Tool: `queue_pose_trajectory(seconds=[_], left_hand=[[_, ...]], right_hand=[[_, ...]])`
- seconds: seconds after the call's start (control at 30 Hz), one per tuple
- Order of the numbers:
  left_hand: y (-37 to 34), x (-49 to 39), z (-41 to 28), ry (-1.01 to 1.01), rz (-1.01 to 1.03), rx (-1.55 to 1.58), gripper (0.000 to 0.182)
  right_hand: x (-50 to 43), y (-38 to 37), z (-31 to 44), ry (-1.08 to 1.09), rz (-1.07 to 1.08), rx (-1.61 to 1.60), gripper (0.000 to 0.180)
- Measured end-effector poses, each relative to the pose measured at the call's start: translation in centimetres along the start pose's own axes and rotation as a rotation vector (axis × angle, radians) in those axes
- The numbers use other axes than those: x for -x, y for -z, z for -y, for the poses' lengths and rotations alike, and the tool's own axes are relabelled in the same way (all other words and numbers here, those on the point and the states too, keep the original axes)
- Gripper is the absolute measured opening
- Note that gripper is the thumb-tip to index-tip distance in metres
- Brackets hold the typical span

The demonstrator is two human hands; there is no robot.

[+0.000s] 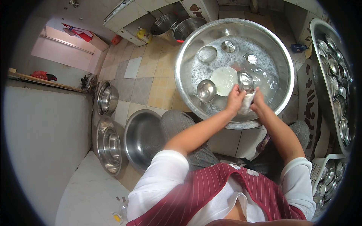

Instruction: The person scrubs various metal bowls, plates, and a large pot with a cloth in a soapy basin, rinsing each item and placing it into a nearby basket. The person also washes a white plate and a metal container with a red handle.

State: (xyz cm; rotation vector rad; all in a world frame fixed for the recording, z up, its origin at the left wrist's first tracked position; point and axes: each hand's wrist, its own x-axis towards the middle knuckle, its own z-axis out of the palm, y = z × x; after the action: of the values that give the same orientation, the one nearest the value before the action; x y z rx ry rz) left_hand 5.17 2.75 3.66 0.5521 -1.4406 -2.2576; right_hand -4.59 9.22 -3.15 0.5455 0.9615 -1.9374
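A large round metal basin of soapy water stands between my knees. Over the water, my left hand grips a small stainless steel bowl by its near side. My right hand holds a wet white cloth against the same bowl; the folds hide some fingers. Left of the hands floats a round pale disc, its material unclear. Around it in the suds are a steel bowl, a foam-filled bowl, and smaller metal vessels at the far side.
At right, a long metal tray and a white plastic basket hold many steel bowls. A wide empty basin and nested steel basins sit at left. Metal buckets and a yellow bottle stand behind on the tiled floor.
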Motion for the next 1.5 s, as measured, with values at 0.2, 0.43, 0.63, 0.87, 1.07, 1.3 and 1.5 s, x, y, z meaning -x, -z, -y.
queue_pose_trajectory(seconds=[0.2,0.43,0.63,0.87,1.07,1.3,1.5], left_hand=[[1.2,1.0,2.0,0.069,-0.063,-0.120,0.039],[4.6,0.0,-3.8,0.984,0.041,0.096,0.078],[6.0,-0.6,0.4,0.999,0.074,-0.147,0.049],[3.4,-0.1,-0.9,0.901,0.057,-0.249,0.074],[4.0,-0.8,0.2,0.880,0.038,-0.272,0.074],[2.1,0.5,-0.1,0.656,0.072,-0.503,0.051],[-7.1,-8.6,-9.2,-0.356,0.374,-0.722,0.058]], right_hand=[[1.8,-0.6,3.4,0.131,0.083,0.023,0.054],[7.3,-4.4,3.0,0.767,0.248,1.794,0.032],[4.7,-1.1,1.3,0.581,0.638,2.318,0.026],[3.6,-0.9,0.1,0.587,0.454,1.883,0.026],[4.0,-1.5,-0.2,0.322,0.379,2.331,0.020],[2.4,-0.5,-0.2,0.709,-0.158,1.913,0.024],[1.0,2.7,0.1,0.722,0.126,2.225,0.022]])
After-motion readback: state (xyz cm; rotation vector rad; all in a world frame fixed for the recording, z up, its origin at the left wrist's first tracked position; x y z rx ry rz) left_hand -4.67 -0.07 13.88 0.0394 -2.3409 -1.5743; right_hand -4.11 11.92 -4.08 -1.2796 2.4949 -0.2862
